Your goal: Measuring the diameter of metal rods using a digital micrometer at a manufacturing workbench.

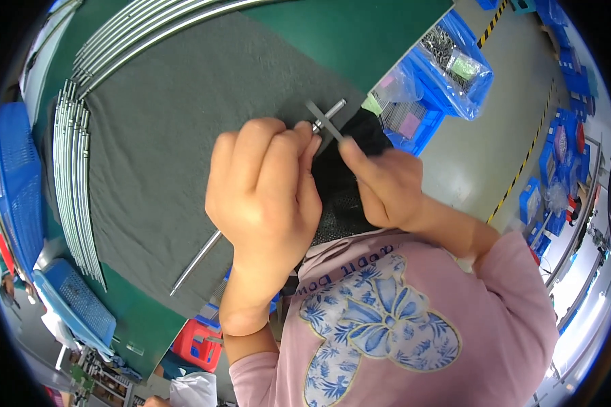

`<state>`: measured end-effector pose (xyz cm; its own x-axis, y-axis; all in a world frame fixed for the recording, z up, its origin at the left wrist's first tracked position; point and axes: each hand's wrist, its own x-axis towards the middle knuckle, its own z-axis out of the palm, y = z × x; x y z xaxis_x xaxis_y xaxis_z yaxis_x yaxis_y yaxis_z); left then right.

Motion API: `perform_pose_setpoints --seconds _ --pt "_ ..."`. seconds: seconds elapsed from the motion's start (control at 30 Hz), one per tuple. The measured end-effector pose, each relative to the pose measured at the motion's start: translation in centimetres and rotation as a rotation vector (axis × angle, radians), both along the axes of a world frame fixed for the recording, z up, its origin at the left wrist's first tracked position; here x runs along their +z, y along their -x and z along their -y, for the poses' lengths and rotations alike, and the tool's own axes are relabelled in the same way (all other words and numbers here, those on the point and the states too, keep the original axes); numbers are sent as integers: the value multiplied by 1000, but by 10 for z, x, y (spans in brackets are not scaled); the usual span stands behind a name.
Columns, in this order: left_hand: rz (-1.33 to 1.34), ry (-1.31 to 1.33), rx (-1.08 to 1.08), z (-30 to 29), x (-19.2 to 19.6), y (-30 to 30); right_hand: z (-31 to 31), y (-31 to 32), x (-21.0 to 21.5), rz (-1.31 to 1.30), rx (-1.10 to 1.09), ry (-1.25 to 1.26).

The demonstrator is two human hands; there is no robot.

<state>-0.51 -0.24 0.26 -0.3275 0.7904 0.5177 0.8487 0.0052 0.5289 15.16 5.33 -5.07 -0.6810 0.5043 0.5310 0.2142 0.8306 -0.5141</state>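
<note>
The left hand [265,197], in the middle of the frame, is closed in a full fist around a long thin metal rod [195,261]. The rod runs on a slant from the lower left of the grey felt mat [163,136] up through the fist, and its tip shows just above the knuckles near the upper middle. The right hand [383,183], just to the right, pinches a small flat grey strip [322,119] between thumb and forefinger, and the strip lies across the rod's tip, touching it. A dark mesh piece [343,197] sits between the two hands.

The step in hand looks like fitting or working the strip against the rod's end. The next move seems to call for a steady fist on the rod and fine, careful pressure from the pinching fingers, since the strip is small and could slip off the round tip.

More rods lie in a bundle [75,176] along the left edge of the mat and another set [142,27] across the upper left. Blue bins of small parts [448,61] stand at the upper right.
</note>
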Motion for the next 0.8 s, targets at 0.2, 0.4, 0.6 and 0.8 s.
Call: perform_pose_setpoints --seconds 0.2,0.4,0.6,0.8 --pt "-4 20 5 0 4 -1 -21 33 40 67 60 83" --pt "-3 12 12 0 1 -2 -7 -8 43 247 87 133" --pt "12 13 7 0 2 -1 -12 15 44 176 64 91" --pt "-33 8 4 0 2 -2 -20 23 45 113 79 61"
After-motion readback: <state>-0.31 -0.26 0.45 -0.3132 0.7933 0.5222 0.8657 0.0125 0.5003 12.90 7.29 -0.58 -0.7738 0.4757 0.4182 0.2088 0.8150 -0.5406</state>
